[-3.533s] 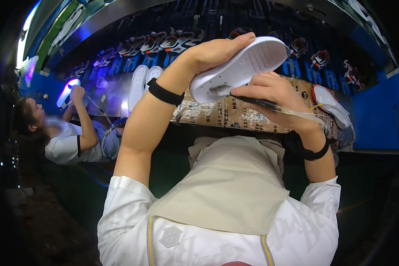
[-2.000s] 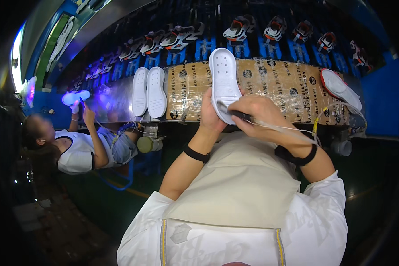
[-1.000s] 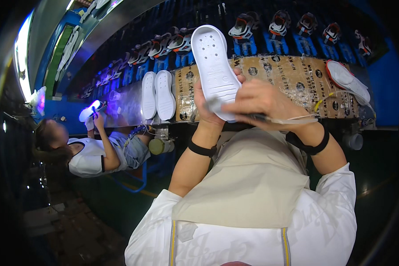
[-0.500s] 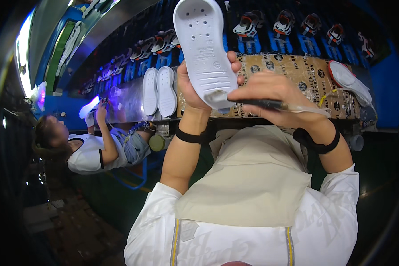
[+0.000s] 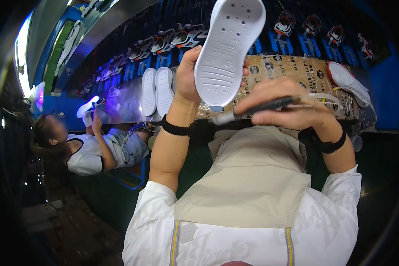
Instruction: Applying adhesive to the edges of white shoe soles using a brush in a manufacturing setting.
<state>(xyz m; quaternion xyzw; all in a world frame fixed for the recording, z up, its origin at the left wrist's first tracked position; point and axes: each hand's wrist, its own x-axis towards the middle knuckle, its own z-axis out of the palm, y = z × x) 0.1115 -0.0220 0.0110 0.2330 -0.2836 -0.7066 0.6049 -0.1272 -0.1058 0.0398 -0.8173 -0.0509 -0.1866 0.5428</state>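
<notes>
Head view shows a white shoe sole (image 5: 229, 46) held up in front of the person, its long axis running near to far with one rounded end up at the far edge and the other end down near the wrists, tread face toward the camera. The left hand (image 5: 189, 75) grips its left edge, fingers wrapped behind and thumb on the rim. Just right and nearer, the right hand (image 5: 292, 108) pinches a dark pen-like tool (image 5: 252, 108) lying crosswise, its pale tip just under the sole's near end. Behind lies a cardboard-covered bench (image 5: 297, 71) with two more white soles (image 5: 157, 88) at left. A seated co-worker (image 5: 97, 148) works far left.
</notes>
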